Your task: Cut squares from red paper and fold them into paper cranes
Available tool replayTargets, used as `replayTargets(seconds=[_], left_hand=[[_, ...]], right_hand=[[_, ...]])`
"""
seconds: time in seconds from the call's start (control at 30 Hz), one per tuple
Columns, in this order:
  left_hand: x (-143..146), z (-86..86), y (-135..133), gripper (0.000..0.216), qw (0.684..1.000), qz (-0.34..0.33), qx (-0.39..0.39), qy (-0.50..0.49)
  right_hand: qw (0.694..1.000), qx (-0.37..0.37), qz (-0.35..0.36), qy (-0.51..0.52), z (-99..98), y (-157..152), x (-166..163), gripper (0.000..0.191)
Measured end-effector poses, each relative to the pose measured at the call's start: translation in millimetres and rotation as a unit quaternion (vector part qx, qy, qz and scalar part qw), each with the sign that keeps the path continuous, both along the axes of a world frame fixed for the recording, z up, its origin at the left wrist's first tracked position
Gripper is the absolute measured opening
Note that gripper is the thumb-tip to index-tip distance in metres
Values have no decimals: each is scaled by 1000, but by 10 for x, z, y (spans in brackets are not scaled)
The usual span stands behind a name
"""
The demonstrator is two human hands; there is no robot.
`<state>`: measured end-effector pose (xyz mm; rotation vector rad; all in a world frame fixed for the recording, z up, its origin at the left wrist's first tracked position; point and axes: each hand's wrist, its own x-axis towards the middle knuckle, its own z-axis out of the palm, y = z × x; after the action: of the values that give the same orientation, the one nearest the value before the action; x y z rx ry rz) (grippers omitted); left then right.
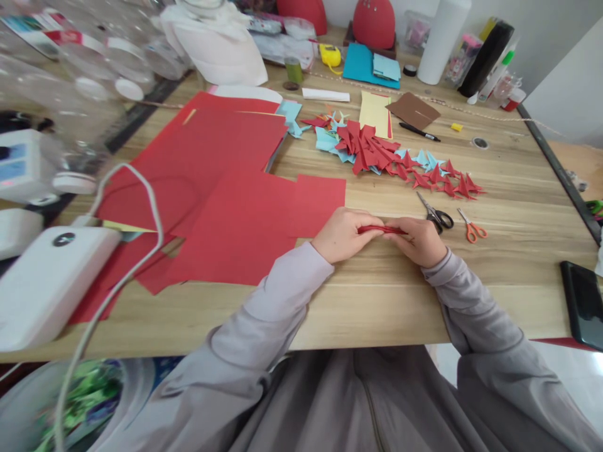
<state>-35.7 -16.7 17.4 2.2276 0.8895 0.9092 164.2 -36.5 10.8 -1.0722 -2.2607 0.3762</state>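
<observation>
Between my two hands is a narrow folded strip of red paper (384, 230), seen nearly edge-on. My left hand (343, 233) pinches its left end, and my right hand (421, 240) grips the right end. Parts of the paper are hidden by my fingers. Large red paper sheets (235, 220) lie overlapped to the left of my left hand. Close beyond my right hand rest black-handled scissors (438, 215), with small orange-handled scissors (472, 226) to their right. Folded red paper pieces (365, 147) and light blue folded pieces (426, 159) are heaped farther back.
At the left stand a white power bank (56, 282) with a looping cable (153, 188) and several clear plastic bottles. A phone (584, 301) lies at the right edge. A black pen (419, 131), brown paper (413, 113) and a yellow tape measure (330, 56) are at the back.
</observation>
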Motion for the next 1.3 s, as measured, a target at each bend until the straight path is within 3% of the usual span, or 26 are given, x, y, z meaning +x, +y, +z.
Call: replayTargets(seconds=[0.3, 0.57, 0.67, 0.83, 1.03, 1.3], left_hand=[[8, 23, -18, 14, 998, 8, -67, -1], [21, 16, -15, 20, 995, 2, -96, -7], [14, -23, -4, 29, 994, -1, -102, -28], [-27, -10, -6, 52, 985, -33, -130, -109], [-13, 11, -4, 21, 978, -1, -131, -163], [31, -64, 3, 21, 966, 39, -173, -187]], right_hand=[[996, -62, 36, 49, 37, -17, -20, 29], [983, -154, -1, 99, 86, -42, -26, 37], [966, -208, -26, 149, 80, -47, -28, 33], [910, -316, -45, 265, 116, -38, -33, 34], [860, -391, -29, 327, 150, -28, -51, 34], [858, -414, -21, 304, 98, -35, -46, 37]])
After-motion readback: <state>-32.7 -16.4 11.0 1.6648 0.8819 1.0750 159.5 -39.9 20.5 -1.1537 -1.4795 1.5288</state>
